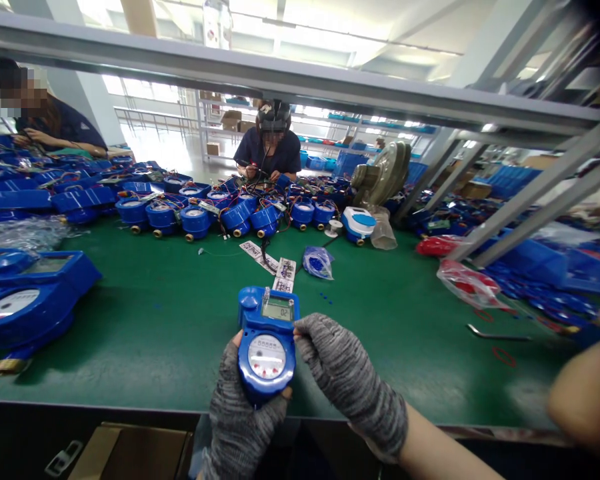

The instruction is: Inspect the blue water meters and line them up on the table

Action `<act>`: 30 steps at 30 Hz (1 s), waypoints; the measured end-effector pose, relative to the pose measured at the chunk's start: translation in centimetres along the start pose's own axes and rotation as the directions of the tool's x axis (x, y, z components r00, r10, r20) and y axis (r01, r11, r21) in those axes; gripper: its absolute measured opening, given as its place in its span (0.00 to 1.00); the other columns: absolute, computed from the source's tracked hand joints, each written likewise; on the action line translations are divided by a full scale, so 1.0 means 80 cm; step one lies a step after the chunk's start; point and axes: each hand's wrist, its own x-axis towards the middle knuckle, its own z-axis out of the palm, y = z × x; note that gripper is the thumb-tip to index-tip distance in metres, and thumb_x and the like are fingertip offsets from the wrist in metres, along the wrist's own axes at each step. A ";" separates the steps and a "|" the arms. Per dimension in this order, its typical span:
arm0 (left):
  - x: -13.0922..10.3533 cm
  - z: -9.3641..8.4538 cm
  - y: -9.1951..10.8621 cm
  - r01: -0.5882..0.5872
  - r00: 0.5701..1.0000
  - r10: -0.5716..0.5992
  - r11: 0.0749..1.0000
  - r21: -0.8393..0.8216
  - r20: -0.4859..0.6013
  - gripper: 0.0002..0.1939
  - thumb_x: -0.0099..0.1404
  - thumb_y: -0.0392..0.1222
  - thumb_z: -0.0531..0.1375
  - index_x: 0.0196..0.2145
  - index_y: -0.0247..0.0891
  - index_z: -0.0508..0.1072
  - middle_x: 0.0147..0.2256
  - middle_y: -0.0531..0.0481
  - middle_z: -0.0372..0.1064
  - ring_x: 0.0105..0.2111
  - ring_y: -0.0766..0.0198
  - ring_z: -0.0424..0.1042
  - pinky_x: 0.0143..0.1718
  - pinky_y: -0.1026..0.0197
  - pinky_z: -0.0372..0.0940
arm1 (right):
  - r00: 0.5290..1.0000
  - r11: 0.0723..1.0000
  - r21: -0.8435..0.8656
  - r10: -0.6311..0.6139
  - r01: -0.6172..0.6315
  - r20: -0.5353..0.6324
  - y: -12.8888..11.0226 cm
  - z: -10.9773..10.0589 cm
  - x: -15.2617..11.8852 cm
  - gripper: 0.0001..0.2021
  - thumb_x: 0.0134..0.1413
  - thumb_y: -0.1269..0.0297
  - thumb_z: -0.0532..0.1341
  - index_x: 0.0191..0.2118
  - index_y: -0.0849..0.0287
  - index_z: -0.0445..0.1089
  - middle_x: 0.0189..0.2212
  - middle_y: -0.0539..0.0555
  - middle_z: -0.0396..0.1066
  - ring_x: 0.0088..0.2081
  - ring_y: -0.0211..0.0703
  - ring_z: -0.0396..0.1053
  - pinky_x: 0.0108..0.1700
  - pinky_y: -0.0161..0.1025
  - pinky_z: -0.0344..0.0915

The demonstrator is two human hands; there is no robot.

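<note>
Gloved left hand (240, 407) cups a blue water meter (267, 343) from below; gloved right hand (343, 377) pinches its right edge, fingers curled. Both hold it above the green workbench's (170, 327) near edge. Its heavy body could likely slip through the knit gloves and fall off the bench.

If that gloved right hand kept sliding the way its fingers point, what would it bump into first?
The right hand points left, its fingertips already on the blue water meter, so it meets that meter at once.
</note>
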 end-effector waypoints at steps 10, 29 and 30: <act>0.000 -0.001 0.004 -0.013 1.000 0.013 1.000 0.007 -0.005 0.46 0.55 0.50 0.68 0.65 0.39 0.52 0.53 0.37 0.67 0.48 0.48 0.73 0.48 0.47 0.71 | 0.954 0.951 0.162 0.235 -0.265 0.185 0.001 -0.003 0.006 0.08 0.60 0.68 0.56 0.33 0.58 0.72 0.32 0.54 0.73 0.33 0.44 0.70 0.38 0.42 0.68; 0.001 -0.002 0.004 -0.036 0.999 0.036 0.999 0.018 -0.015 0.46 0.54 0.50 0.68 0.65 0.38 0.52 0.55 0.36 0.66 0.50 0.46 0.72 0.49 0.45 0.70 | 0.961 0.970 0.140 0.165 -0.199 0.223 -0.004 -0.013 0.013 0.06 0.55 0.74 0.59 0.31 0.60 0.73 0.29 0.54 0.72 0.31 0.43 0.69 0.36 0.40 0.68; 0.001 -0.002 0.005 -0.030 0.999 0.031 0.999 0.014 -0.014 0.46 0.54 0.50 0.68 0.65 0.39 0.53 0.54 0.36 0.67 0.49 0.47 0.73 0.48 0.46 0.71 | 0.970 0.982 0.138 0.094 -0.127 0.223 -0.004 -0.016 0.013 0.06 0.55 0.74 0.59 0.32 0.60 0.73 0.30 0.55 0.73 0.32 0.44 0.69 0.36 0.41 0.68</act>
